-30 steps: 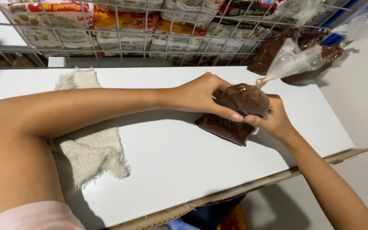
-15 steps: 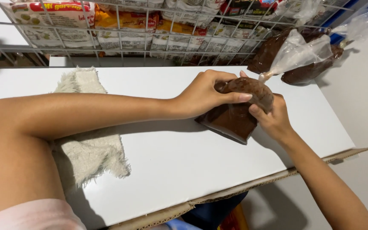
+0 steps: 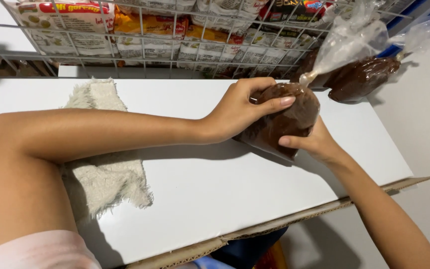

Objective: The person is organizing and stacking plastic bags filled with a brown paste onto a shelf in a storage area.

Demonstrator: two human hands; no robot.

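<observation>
A clear plastic bag of dark brown paste (image 3: 287,119) stands on the white table (image 3: 215,189), its twisted neck rising up and to the right. My left hand (image 3: 242,110) wraps over the top and left side of the bag, fingers lying across it. My right hand (image 3: 314,142) cups the bag's lower right side from beneath, thumb pressed on the plastic. Both hands hold the same bag.
Two more filled bags of brown paste (image 3: 359,77) lie at the table's far right. A white frayed towel (image 3: 103,169) lies under my left forearm. A wire rack (image 3: 140,35) of packaged food runs along the back. Cardboard (image 3: 294,219) sticks out under the table's near edge.
The bag has been tipped more upright and squeezed rounder between both hands. My left fingers have slid further over its top.
</observation>
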